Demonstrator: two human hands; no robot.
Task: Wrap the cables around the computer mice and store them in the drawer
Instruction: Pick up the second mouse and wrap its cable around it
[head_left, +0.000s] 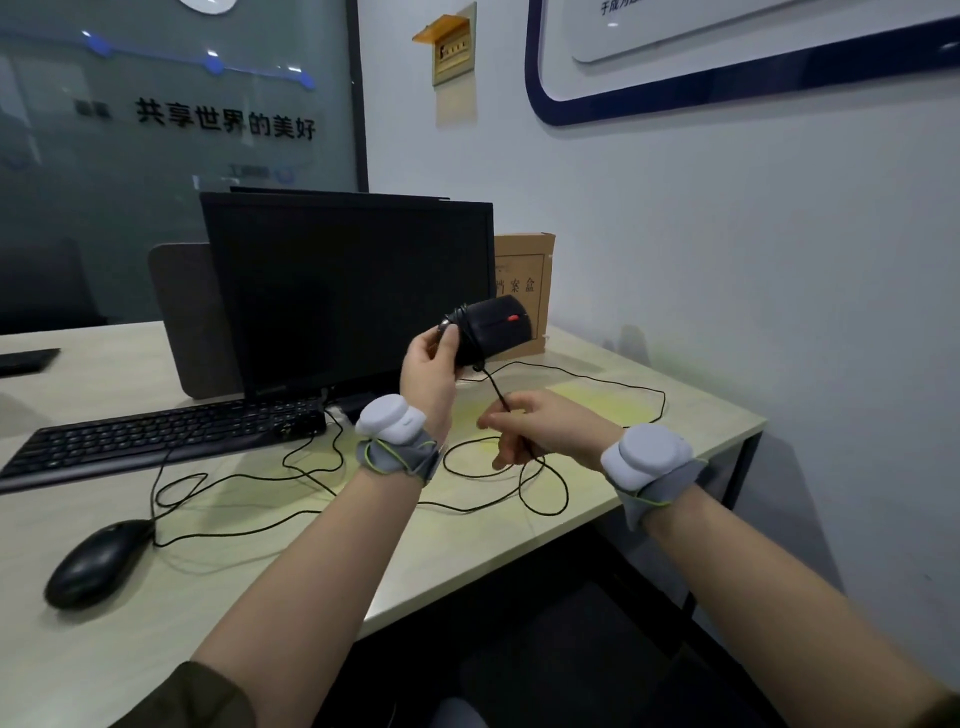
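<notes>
While the pale bench carries most of the scene, a dark monitor stands at its back with a brown cardboard box just beside it against the wall, and a black keyboard lies in front of the screen. Nearer the front edge at the left, a second black mouse rests on the bench, its cable running off toward the keyboard. Above the bench, in front of the monitor, the left hand grips a black mouse with a red wheel, fingers curled around its rear end, where a few turns of cable are wound. From that mouse the black cable drops to the right hand, which pinches it between curled fingers; the rest lies in loose loops on the bench.
</notes>
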